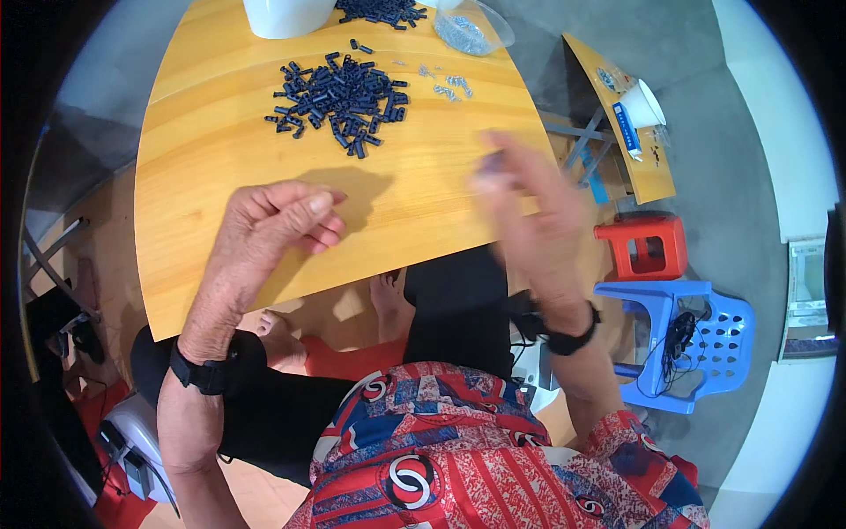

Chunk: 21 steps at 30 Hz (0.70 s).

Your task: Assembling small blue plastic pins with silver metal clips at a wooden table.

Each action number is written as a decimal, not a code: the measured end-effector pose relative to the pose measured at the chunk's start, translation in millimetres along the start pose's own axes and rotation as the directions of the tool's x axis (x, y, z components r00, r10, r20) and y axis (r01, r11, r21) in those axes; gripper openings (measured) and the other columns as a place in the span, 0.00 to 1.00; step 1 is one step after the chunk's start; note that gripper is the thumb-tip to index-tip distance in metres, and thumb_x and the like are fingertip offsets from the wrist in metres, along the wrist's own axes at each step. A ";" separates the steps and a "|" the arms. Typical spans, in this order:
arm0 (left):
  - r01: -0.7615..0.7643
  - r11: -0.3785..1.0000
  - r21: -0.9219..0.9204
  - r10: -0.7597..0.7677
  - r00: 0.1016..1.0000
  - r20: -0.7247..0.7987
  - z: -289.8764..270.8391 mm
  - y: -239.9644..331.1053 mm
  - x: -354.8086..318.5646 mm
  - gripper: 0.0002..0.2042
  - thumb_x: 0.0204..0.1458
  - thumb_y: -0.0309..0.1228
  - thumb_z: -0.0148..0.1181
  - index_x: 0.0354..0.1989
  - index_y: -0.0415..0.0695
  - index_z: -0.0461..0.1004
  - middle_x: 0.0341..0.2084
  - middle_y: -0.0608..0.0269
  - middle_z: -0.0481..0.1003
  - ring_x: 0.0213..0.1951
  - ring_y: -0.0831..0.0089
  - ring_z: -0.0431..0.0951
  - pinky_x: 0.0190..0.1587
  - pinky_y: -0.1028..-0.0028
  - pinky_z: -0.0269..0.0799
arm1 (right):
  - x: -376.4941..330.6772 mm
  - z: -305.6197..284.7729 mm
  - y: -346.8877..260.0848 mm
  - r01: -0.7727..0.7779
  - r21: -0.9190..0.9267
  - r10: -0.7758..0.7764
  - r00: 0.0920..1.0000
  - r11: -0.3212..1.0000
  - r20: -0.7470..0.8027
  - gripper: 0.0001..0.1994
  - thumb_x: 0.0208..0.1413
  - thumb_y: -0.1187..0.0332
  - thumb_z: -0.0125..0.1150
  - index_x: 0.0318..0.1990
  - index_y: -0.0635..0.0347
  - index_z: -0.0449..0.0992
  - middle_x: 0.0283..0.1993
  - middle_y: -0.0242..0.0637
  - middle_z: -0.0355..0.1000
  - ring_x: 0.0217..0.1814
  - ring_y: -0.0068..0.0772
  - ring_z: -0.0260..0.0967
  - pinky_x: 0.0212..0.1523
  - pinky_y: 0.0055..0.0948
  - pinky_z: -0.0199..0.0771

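Observation:
My left hand hovers over the near left of the wooden table, thumb pressed against curled fingers. Whether anything small sits in that pinch is hidden. On the right, my right hand is blurred by motion above the table's right edge. A small dark piece shows between its thumb and fingers, too smeared to tell its kind. Beyond both hands lies a loose pile of small dark-blue plastic parts. Several small shiny metal pieces are scattered to the right of the pile.
At the far edge stand a white bucket, another heap of dark parts and a clear dish of metal pieces. Off to the right are a side table, a red stool and a blue plastic chair with cables on it.

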<state>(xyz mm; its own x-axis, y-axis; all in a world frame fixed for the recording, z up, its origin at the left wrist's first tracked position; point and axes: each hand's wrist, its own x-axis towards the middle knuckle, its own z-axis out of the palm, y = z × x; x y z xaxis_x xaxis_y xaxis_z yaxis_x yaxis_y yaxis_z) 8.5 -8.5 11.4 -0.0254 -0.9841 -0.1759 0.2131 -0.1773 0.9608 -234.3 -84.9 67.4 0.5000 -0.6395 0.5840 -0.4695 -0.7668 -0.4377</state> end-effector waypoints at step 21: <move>0.078 0.992 -0.096 -0.099 0.968 -0.232 -27.8 2.4 18.2 0.10 0.53 0.30 0.56 0.36 0.35 0.77 0.25 0.60 0.77 0.27 0.76 0.76 0.34 0.78 0.73 | -35.3 -46.2 213.9 -0.650 -0.384 0.664 0.739 0.656 -0.117 0.17 0.51 0.60 0.53 0.42 0.63 0.74 0.38 0.51 0.74 0.40 0.49 0.73 0.38 0.37 0.69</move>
<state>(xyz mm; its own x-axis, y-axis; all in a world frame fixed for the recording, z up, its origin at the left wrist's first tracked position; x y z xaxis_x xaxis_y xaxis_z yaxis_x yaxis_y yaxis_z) 35.8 -26.4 4.5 0.1811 -0.9318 -0.3147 0.3032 -0.2515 0.9191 -386.0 -223.7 -15.3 -0.0272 -0.9749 0.2211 -0.9123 -0.0662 -0.4041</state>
